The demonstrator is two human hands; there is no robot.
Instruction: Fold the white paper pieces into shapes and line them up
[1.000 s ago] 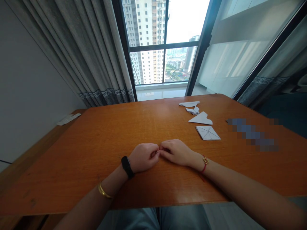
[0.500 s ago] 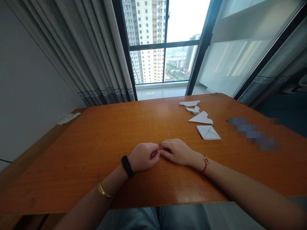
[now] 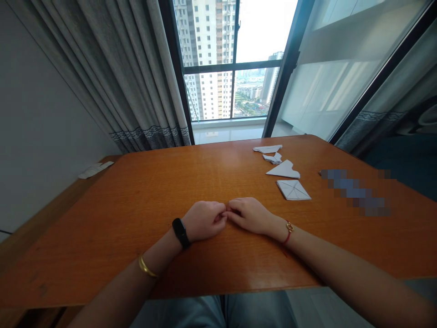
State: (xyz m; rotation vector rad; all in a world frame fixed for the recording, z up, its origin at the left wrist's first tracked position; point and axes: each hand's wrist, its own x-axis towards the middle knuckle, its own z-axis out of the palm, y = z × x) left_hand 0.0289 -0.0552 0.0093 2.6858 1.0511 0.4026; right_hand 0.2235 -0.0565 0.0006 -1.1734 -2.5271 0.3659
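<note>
My left hand (image 3: pixel 205 220), with a black band at its wrist, rests on the wooden table (image 3: pixel 164 182) with its fingers curled in. Its fingertips touch those of my right hand (image 3: pixel 251 216), whose fingers are bent and pressed together. Nothing shows between the two hands; the insides of both are hidden. Beyond my right hand lies a folded white paper square (image 3: pixel 293 190) with creases or lines across it. Behind it are a pointed folded paper (image 3: pixel 285 169), a small layered one (image 3: pixel 273 158) and a long flat one (image 3: pixel 268 149).
A blurred, pixelated item (image 3: pixel 355 191) lies on the right of the table. White paper (image 3: pixel 95 170) rests on a ledge at the far left. Grey curtains (image 3: pixel 146 91) and a window stand behind the table.
The view has shifted slightly, so the papers appear a little further left. Both hands stay together at the same place, with only a slight movement of the left fingers.
</note>
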